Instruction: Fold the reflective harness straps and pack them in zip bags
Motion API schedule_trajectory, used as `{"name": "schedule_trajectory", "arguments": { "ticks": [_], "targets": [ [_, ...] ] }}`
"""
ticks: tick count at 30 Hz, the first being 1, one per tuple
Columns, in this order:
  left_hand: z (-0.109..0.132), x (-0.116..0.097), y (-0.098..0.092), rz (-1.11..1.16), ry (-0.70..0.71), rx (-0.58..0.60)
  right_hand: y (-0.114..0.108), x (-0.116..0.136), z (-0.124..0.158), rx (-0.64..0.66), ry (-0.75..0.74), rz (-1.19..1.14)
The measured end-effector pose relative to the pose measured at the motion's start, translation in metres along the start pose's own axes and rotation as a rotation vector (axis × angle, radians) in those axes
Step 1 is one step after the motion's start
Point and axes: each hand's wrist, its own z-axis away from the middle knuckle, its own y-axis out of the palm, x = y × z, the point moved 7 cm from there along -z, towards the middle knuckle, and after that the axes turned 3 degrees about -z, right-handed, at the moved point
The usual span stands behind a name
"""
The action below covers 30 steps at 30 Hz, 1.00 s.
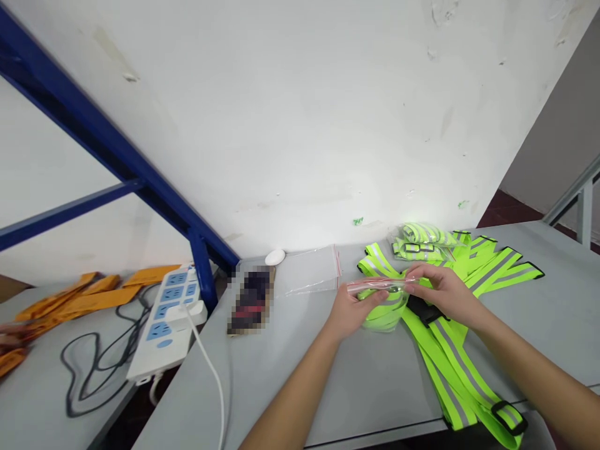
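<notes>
While the left hand (351, 310) and right hand (443, 294), grips clamped, hold a clear zip bag (379, 286), neon straps (457, 369) lie beneath.

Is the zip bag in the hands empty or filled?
Filled: neon-green strapping shows through the clear zip bag between left hand and right hand.

The left hand (351, 314) and right hand (445, 294) are slim, on bare forearms (529, 369).

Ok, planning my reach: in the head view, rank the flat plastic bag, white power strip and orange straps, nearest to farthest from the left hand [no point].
1. Flat plastic bag: on the table, left of the left hand.
2. White power strip: side table, farther left.
3. Orange straps: past the strip.
</notes>
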Motion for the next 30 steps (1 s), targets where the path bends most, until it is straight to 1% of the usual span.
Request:
{"name": "schedule_trajectory", "arguments": {
  "ticks": [5,9,13,16,20,24,27,30],
  "targets": [
    [0.000,-0.002,0.001,-0.022,0.016,0.020,-0.002,-0.010,0.007,-0.070,-0.029,-0.089],
    [0.000,-0.004,0.002,-0.033,0.021,0.026,-0.002,-0.012,0.007,-0.103,-0.053,-0.129],
    [-0.001,-0.006,0.000,-0.054,0.047,-0.002,-0.002,-0.008,0.004,-0.110,-0.067,-0.057],
    [-0.002,-0.005,0.000,-0.048,0.058,-0.001,0.001,-0.002,0.002,-0.103,-0.092,0.010],
    [-0.001,-0.002,0.001,-0.051,0.040,-0.007,0.008,0.006,0.000,-0.096,-0.141,0.013],
    [-0.001,-0.001,0.002,-0.031,0.018,0.004,0.008,0.005,-0.001,-0.126,-0.080,0.009],
    [0.000,-0.002,0.002,-0.040,0.009,0.006,0.006,0.001,-0.001,-0.104,-0.027,0.005],
    [0.000,-0.003,0.002,-0.055,0.005,0.007,0.003,-0.001,0.000,-0.092,-0.029,0.008]
  ]
}}
